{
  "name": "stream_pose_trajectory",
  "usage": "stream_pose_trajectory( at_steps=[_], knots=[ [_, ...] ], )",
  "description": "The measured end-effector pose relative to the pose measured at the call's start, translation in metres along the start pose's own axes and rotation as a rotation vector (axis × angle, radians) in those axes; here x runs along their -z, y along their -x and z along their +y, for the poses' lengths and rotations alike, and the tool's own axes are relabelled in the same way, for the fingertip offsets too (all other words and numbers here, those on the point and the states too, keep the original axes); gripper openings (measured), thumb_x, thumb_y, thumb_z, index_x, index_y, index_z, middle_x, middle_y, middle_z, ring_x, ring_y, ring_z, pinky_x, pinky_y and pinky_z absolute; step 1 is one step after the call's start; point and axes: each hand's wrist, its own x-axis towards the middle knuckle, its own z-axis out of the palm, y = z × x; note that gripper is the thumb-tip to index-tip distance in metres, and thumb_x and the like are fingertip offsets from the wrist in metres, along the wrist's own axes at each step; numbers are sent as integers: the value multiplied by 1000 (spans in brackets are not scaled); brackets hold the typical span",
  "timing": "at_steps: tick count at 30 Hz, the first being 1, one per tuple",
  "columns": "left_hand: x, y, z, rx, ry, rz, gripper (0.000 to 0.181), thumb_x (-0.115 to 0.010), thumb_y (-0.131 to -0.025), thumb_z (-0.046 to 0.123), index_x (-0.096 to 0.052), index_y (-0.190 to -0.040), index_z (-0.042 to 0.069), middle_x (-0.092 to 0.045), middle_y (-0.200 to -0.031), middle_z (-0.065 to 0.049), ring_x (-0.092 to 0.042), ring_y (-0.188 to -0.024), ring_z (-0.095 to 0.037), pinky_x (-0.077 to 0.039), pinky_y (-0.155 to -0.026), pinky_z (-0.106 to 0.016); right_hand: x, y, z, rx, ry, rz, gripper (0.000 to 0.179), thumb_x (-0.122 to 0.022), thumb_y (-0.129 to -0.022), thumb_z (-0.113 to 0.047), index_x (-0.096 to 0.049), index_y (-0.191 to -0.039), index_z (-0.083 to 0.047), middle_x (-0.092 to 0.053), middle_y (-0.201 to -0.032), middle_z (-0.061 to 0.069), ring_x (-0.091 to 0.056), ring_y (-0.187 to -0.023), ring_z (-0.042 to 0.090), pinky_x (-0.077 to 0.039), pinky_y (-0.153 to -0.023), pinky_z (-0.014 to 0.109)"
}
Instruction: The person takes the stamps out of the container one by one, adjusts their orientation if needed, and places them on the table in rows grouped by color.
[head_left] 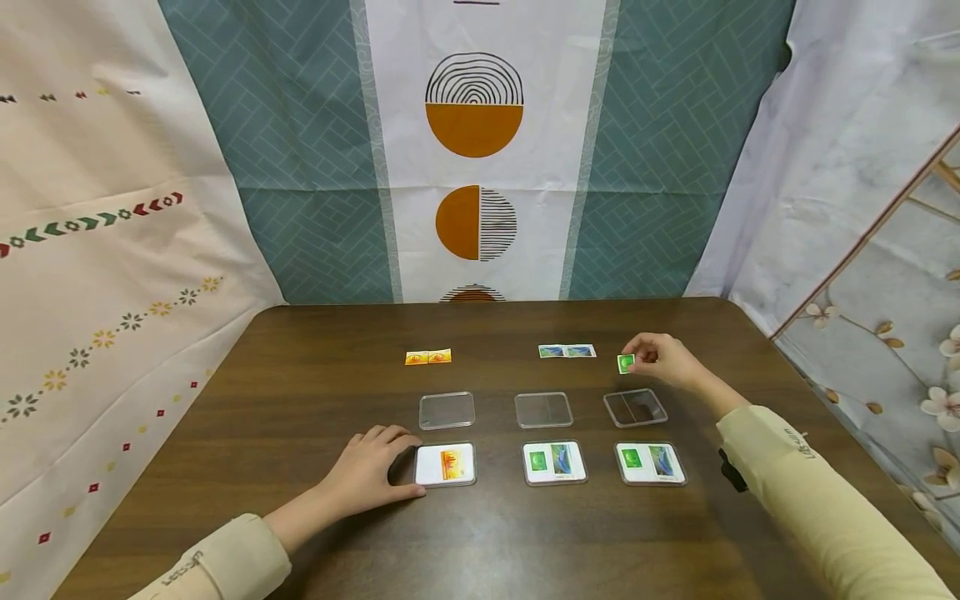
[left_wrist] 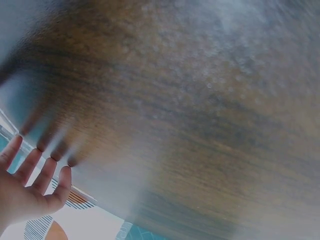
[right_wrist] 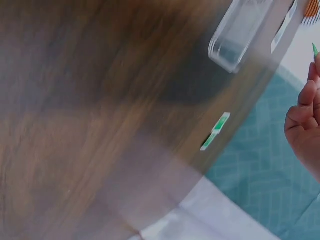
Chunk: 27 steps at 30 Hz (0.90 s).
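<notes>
My right hand [head_left: 663, 360] pinches a small green square card [head_left: 626, 364] above the back right of the table. In the right wrist view only the green card's edge [right_wrist: 315, 51] shows at the fingertips. My left hand [head_left: 375, 471] rests on the table with spread, relaxed fingers, at the left side of a clear case [head_left: 429, 479] holding a white card with an orange picture [head_left: 453, 465]. Below the right hand lies an open clear plastic case [head_left: 649, 405]. The left wrist view shows the left hand [left_wrist: 37, 192] with its fingertips at the tabletop.
Two more clear cases [head_left: 447, 411] [head_left: 543, 410] form a row. In front are two filled cases [head_left: 555, 462] [head_left: 651, 463] with green and blue pictures. Orange cards [head_left: 428, 357] and blue cards [head_left: 567, 351] lie behind. Two green pieces [right_wrist: 215, 131] lie near the table edge.
</notes>
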Motion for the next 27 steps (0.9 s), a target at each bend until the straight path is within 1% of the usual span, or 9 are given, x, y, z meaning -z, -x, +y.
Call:
stream_pose_trajectory(
  at_steps=[4,7,11,15,20,24,27],
  knots=[
    [0,-1,0,-8,5,3,63,-74,-69,58,-62,-117,17,-61,-115,-3,-57,-106,-26,-46,-81,-51,13,-1,9,-39,22,48,21,-70,-80,2,-62,-98,6,-58,-72,6,-46,-60,2,-41,-57,20],
    [0,-1,0,-8,-2,12,63,-73,-69,59,-62,-116,17,-61,-115,-3,-57,-106,-26,-46,-80,-50,22,-3,15,-54,32,71,22,-69,-80,2,-61,-100,8,-58,-73,8,-47,-60,1,-42,-56,20],
    [1,-1,0,-1,-1,11,63,-74,-69,58,-62,-116,17,-61,-115,-3,-57,-105,-25,-46,-80,-49,32,-7,23,-82,43,69,22,-68,-81,2,-61,-101,9,-59,-73,8,-49,-60,-1,-43,-55,19],
    [2,-3,0,1,3,-2,64,-73,-69,59,-62,-116,17,-61,-115,-4,-57,-105,-25,-46,-81,-50,39,-13,32,-116,73,49,22,-68,-82,0,-61,-101,8,-59,-73,7,-49,-61,0,-43,-56,20],
    [4,-3,0,8,-9,-3,64,-73,-69,60,-62,-116,17,-61,-115,-3,-57,-103,-25,-46,-80,-50,37,-20,44,-132,89,18,21,-68,-81,1,-61,-100,8,-61,-72,6,-51,-64,2,-44,-58,20],
    [3,-1,-1,1,-13,-5,64,-74,-69,59,-63,-115,17,-61,-114,-3,-58,-102,-25,-46,-79,-49,29,-24,52,-135,86,-26,21,-67,-81,3,-60,-99,10,-63,-72,10,-53,-66,5,-45,-58,20],
    [2,-1,-1,-15,-9,-1,64,-73,-69,59,-63,-115,16,-62,-113,-4,-58,-101,-26,-47,-78,-50,22,-27,56,-137,86,-48,20,-66,-81,4,-60,-99,11,-63,-76,14,-54,-68,10,-45,-58,23]
  ],
)
